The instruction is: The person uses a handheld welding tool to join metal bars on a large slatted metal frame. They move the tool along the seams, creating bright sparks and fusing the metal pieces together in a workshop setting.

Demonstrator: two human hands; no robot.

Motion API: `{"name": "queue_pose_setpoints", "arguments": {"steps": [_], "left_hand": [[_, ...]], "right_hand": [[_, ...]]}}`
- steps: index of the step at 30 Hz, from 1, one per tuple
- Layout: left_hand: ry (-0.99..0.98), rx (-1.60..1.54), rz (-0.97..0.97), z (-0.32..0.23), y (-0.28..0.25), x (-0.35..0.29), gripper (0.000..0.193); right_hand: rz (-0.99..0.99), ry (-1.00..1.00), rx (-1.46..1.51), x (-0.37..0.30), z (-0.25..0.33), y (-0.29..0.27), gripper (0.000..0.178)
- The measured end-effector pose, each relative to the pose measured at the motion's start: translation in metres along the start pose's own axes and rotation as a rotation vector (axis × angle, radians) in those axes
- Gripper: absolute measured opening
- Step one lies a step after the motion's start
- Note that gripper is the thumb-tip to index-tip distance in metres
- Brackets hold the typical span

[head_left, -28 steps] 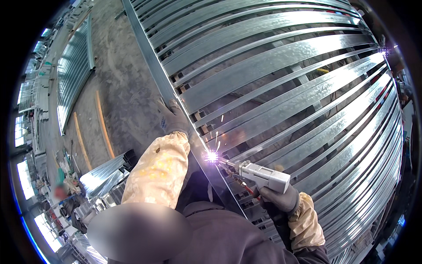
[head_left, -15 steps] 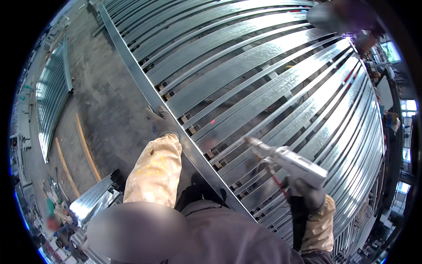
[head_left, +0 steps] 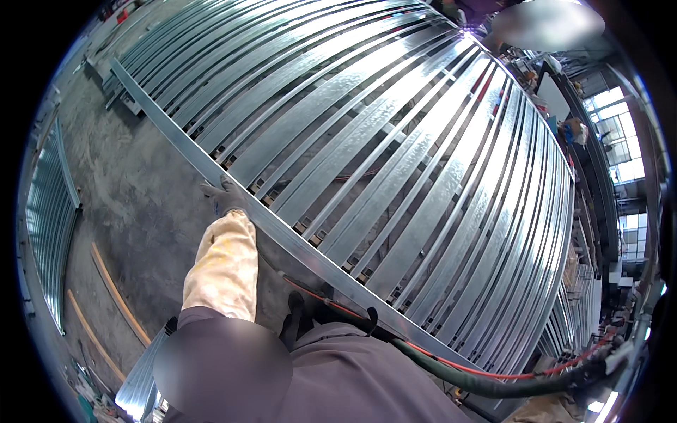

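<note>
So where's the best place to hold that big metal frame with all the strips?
Probably the long edge rail, coming from the outside, where the left hand rests. The rail runs continuously past the slat ends, with open floor beside it for reaching. The slats look harder to grip, lying flat with narrow gaps.

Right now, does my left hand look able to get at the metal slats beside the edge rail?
Probably yes: your left hand is at the edge rail, and the metal slats start just past it, with nothing visible blocking them.
</note>
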State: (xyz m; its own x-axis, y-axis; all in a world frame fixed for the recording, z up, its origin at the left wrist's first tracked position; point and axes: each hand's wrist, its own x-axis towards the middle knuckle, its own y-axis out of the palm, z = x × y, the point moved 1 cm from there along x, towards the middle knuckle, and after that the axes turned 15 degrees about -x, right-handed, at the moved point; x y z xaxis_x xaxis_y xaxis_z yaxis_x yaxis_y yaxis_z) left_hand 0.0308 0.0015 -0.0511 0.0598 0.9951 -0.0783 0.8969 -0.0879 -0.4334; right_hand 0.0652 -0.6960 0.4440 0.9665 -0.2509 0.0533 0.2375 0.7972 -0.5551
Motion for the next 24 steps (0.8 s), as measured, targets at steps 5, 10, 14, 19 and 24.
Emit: {"name": "queue_pose_setpoints", "arguments": {"steps": [5,10,14,19,24], "left_hand": [[0.177,-0.078,-0.071,0.049,-0.030,-0.006,0.093],[-0.097,-0.168,0.060,0.066,-0.011,-0.165,0.064],[-0.096,-0.143,0.005,0.082,0.014,-0.233,0.050],[-0.172,-0.108,-0.131,0.053,0.022,-0.257,0.053],[-0.115,-0.020,-0.157,0.045,0.000,-0.253,0.053]], "right_hand": [[-0.121,0.007,0.018,0.023,-0.031,-0.075,0.039],[-0.016,-0.005,-0.036,0.087,-0.039,-0.080,0.038],[0.267,0.000,-0.057,0.163,-0.062,-0.015,0.037],[0.766,0.075,-0.100,0.192,-0.088,0.141,0.036],[1.150,0.117,0.020,0.118,-0.105,0.322,0.030]]}}
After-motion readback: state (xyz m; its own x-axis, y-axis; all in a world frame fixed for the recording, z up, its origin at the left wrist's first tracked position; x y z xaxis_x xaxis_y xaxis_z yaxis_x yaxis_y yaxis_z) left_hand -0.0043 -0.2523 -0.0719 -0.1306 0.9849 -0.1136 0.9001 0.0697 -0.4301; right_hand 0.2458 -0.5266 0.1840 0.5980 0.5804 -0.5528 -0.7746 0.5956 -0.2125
